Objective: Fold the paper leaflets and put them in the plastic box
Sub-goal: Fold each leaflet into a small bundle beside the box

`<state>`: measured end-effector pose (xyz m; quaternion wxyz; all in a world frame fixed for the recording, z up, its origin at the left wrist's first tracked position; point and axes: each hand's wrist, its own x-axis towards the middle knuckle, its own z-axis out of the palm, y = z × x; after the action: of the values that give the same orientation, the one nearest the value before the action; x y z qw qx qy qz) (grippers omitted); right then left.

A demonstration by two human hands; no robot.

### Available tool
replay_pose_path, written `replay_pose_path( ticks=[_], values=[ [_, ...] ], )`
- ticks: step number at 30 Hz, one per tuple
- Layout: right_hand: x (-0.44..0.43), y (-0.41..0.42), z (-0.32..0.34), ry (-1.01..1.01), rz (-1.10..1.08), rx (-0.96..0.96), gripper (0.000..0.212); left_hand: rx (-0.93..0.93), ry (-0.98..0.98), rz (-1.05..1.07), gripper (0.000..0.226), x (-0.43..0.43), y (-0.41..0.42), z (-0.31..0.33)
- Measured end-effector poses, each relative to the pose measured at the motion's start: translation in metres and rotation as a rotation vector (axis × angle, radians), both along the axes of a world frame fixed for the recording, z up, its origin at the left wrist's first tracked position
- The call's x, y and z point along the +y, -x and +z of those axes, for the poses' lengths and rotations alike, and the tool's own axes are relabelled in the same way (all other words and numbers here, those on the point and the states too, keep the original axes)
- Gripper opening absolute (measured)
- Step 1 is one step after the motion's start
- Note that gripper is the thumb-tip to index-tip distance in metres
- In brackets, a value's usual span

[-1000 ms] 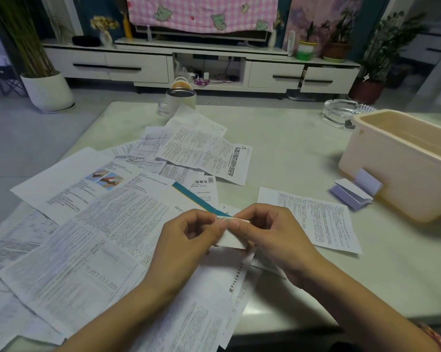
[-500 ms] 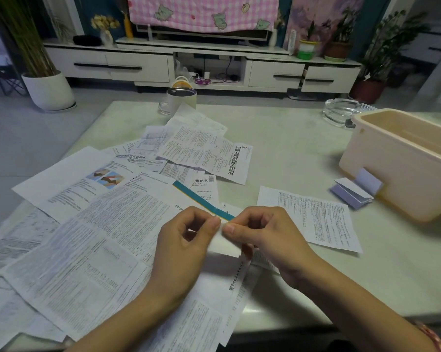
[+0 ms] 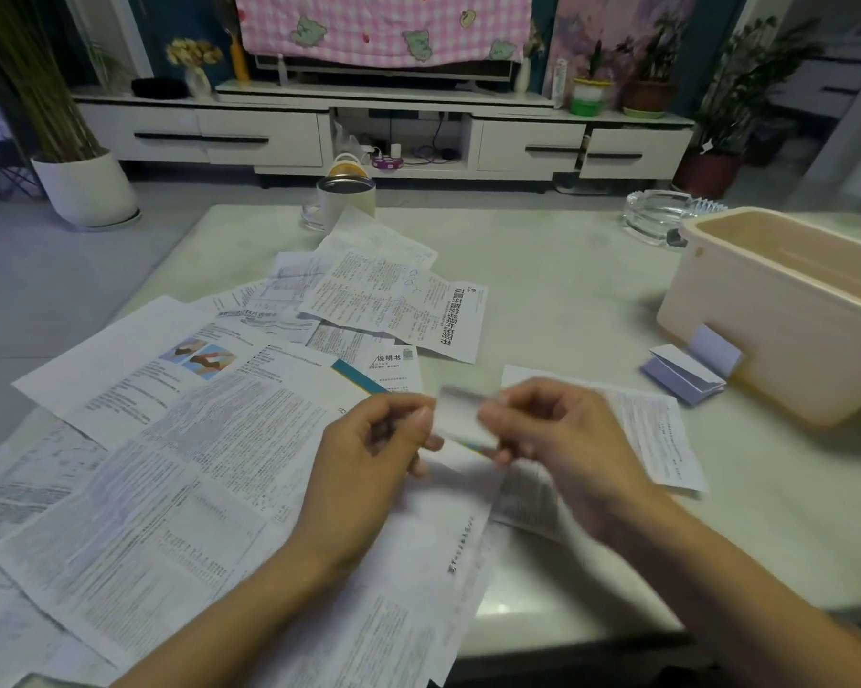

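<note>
A small folded leaflet [image 3: 460, 422], blurred by motion, hangs above the table between my two hands. My left hand [image 3: 373, 459] pinches its left edge with thumb and fingers. My right hand [image 3: 552, 439] pinches its right side. Several unfolded printed leaflets [image 3: 180, 469] lie spread over the left half of the table, and one more leaflet [image 3: 656, 429] lies flat just right of my right hand. The beige plastic box [image 3: 746, 340] stands open at the right edge of the table. A folded leaflet [image 3: 686, 372] leans against the box's near wall, outside it.
A white cup [image 3: 344, 198] with a metal rim stands at the table's far side, beside a small glass. A glass ashtray [image 3: 659, 216] sits behind the box. Bare tabletop [image 3: 557, 290] lies between the papers and the box.
Both hands have risen slightly and drawn a little apart. The folded leaflet between them has turned and is now blurred by motion.
</note>
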<state>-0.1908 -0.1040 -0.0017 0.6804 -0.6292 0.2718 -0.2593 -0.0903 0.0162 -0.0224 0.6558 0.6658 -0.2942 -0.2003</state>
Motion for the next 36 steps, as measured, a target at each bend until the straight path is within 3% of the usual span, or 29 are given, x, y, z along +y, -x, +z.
replay_pose_path(
  ticks=[5,9,14,18,26,31,34,35,36],
  values=[
    [-0.089,0.023,0.006,-0.086,-0.464,-0.098,0.020,0.019,-0.092,-0.056,0.015,-0.019,-0.010,0.012],
    [-0.150,0.054,-0.011,0.067,-0.770,0.114,0.009,0.036,-0.082,-0.077,0.017,-0.019,-0.003,0.011],
    [-0.173,0.064,-0.037,0.186,-0.794,0.357,0.016,0.054,-0.107,-0.072,0.021,-0.021,0.001,0.009],
    [-0.179,0.063,-0.053,0.271,-0.843,0.463,0.006,0.067,-0.120,-0.086,0.024,-0.021,0.008,0.009],
    [-0.185,0.075,-0.037,0.193,-0.921,0.287,0.009,0.125,-0.123,-0.049,0.024,-0.022,0.015,0.008],
    [-0.162,0.075,-0.015,0.246,-0.810,0.182,0.018,0.151,-0.134,-0.048,0.024,-0.024,0.018,0.008],
    [-0.131,0.064,-0.010,0.411,-0.416,0.272,0.008,0.156,-0.145,-0.057,0.025,-0.023,0.021,0.007],
    [-0.121,0.060,-0.011,0.526,-0.246,0.381,0.011,0.155,-0.148,-0.060,0.025,-0.023,0.022,0.006],
    [-0.114,0.056,-0.013,0.649,-0.080,0.514,0.027,0.154,-0.150,-0.063,0.025,-0.023,0.022,0.006]
  ],
)
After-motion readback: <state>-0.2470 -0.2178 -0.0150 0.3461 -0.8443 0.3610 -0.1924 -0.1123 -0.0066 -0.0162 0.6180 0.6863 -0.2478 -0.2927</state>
